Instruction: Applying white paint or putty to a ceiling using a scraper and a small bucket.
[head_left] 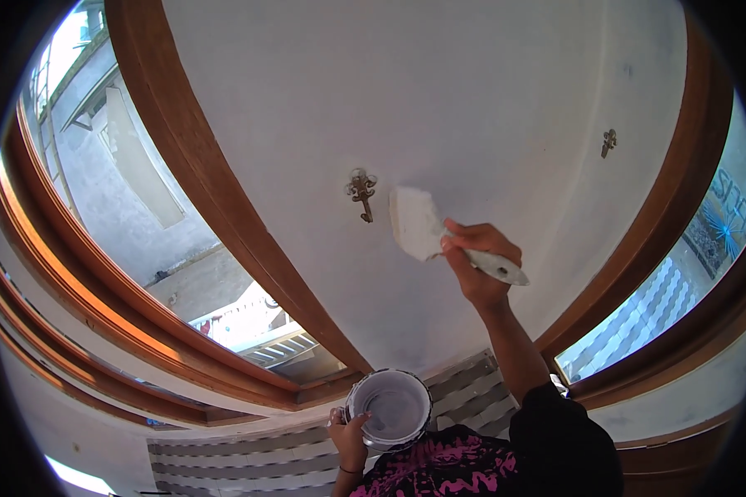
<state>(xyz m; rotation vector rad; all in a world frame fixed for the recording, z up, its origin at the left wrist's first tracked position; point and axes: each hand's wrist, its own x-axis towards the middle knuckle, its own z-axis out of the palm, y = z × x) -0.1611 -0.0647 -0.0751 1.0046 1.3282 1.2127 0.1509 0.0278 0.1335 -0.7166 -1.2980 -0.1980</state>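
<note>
At left, a brown wooden frame (192,141) borders the pale wall (489,99); a stray stroke could smear it. The left hand (350,435) grips the left rim of a pail (413,393); if that hold tilts, whatever is inside could spill. A metal hook (361,195) sits just beside the wide brush (416,222), which is at or near the wall, so a leftward sweep might coat it. The right hand (482,248) is closed round the brush's handle; a loose hold could let it twist
</note>
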